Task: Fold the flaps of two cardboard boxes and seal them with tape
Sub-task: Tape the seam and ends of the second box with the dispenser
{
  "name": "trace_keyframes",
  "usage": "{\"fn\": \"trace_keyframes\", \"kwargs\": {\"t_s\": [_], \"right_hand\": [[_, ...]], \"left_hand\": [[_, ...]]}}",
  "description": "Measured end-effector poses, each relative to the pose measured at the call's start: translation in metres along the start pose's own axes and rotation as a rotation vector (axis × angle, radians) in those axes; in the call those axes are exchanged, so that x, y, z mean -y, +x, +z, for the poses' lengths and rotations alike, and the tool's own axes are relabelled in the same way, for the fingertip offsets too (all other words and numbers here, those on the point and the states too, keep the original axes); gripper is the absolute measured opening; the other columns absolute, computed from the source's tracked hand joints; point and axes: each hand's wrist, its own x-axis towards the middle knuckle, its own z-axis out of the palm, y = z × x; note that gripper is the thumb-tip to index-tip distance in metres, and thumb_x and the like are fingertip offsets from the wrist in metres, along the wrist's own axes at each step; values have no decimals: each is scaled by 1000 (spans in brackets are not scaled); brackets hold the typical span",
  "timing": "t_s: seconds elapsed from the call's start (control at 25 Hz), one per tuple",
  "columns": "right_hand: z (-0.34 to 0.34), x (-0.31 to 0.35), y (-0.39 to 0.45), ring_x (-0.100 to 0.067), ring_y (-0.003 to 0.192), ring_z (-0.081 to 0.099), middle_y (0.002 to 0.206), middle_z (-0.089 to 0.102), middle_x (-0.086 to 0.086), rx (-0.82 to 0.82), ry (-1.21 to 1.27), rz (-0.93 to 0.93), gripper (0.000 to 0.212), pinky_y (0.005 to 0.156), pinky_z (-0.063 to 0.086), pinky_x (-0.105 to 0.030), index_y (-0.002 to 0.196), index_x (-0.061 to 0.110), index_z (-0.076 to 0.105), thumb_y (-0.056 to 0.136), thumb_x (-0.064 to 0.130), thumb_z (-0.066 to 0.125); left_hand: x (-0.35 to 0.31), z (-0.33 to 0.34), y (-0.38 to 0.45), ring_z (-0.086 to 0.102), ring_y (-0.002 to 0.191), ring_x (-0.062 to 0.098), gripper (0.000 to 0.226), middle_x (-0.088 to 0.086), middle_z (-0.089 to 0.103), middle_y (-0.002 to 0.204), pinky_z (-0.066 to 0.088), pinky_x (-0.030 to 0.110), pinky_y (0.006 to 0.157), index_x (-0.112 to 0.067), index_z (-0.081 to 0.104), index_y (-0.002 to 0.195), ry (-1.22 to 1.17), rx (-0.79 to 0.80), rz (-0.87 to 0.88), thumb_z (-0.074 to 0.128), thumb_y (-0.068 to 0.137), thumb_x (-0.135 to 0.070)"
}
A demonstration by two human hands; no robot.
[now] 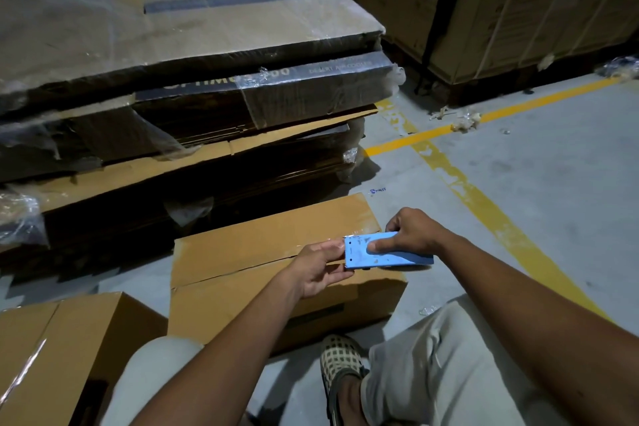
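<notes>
cardboard box (pixel 242 245) below; both hands' grip holds blue tape dispenser (pixel 387 251).

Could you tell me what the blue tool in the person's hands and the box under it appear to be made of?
Blue tape dispenser: probably painted metal or hard plastic, flat matte sides with scuffs and pale chipped patches. Box: brown corrugated cardboard, matte, with creased flaps and a slightly gaping centre seam.

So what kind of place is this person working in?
Most likely a warehouse or packing area. There are stacks of flattened cardboard wrapped in plastic film, yellow lines painted on the concrete floor, and strapped cartons standing at the back.
</notes>
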Motion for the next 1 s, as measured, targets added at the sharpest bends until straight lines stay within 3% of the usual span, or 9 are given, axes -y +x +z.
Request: {"fn": "trace_keyframes", "kwargs": {"t_s": [0.2,0.4,0.52,0.76,0.88,1.0], "right_hand": [[4,4,7,-12,62,64,67,68,4,-3,-3,10,44,50,40,-23,67,21,72,67,64,77],[5,9,9,-10,60,63,65,68,6,40,21,-20,41,49,40,-20,70,18,76,68,59,79],[5,7,10,-9,60,63,64,67,6,46,26,-20,41,48,40,-19,70,17,76,69,58,78],[2,-1,6,-9,59,60,60,64,8,68,50,28,35,49,37,-19,60,26,68,71,57,78],[-3,-11,2,-11,63,63,68,68,5,44,70,73,40,52,41,-21,67,22,70,72,61,74],[-4,-27,0,-11,65,65,75,71,0,-36,122,124,49,55,44,-23,80,14,74,75,63,70]], "left_hand": [[6,0,7,66,100,31,18,18,71,101,52,45,91,-7,62,114,-116,-16,0,51,100,-13],[10,-7,14,66,84,27,24,17,74,84,59,29,58,-6,62,118,-167,4,-52,49,99,0],[11,-8,16,66,85,26,27,19,73,91,58,27,55,-2,62,122,-182,2,-66,52,97,2],[1,8,23,73,80,23,13,18,74,93,60,27,54,0,66,105,122,-150,18,56,96,0],[-13,22,37,73,73,21,6,17,74,90,60,32,62,-3,63,96,345,-238,119,58,95,-1],[-30,41,53,73,70,23,9,17,74,86,55,29,53,-2,64,92,531,-247,199,57,93,3]]}}
